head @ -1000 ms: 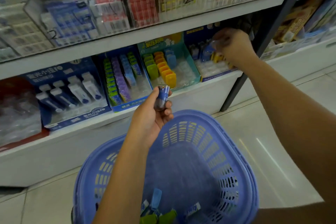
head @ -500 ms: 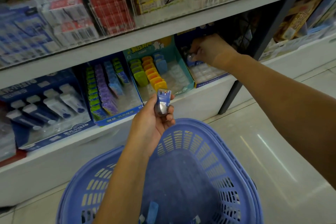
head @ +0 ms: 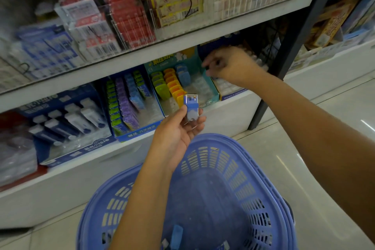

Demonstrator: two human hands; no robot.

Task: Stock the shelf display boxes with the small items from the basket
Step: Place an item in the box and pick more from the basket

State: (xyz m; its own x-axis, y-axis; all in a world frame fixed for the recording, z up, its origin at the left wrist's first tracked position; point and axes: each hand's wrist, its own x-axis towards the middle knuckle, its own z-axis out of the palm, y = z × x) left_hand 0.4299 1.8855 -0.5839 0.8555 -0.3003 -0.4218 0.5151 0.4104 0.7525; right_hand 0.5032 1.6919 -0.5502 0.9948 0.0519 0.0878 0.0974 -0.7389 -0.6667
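- Item [head: 190,110] sits in the left hand [head: 178,134], pinched upright between thumb and fingertips, just above the far rim of the basket [head: 269,186] and in front of the lower shelf [head: 229,105]
- it's a small blue and white wrapped block, eraser-ish by the look, can't read the print
- looks light and stiff, boxy with flat faces, so a two-finger pinch on the long sides should hold it fine. the shiny wrap might be a bit slick, so I'd grip the faces rather than the corners
- not fragile as far as I can tell, a drop into the box probably wouldn't hurt it
- right hand [head: 231,65] is up at the dark blue box [head: 233,89] at the right end of the lower shelf, fingers curled inward and blurred. can't tell if it's pinching anything or closed on nothing
- that box shows rows of clear slots, many of them looking bare, so my guess is the blue item belongs there
- teal box [head: 205,81] next to it has green, orange and blue pieces in rows, with bare slots on its right side
- a few more items [head: 176,233] lie on the basket floor near the bottom edge, one blue one clear to see, the rest partly cut off
- so plenty left to stock, I'd say this is somewhere mid-job
- next move is probably passing the block to the right hand or reaching it over, flat side down so it slides into a slot
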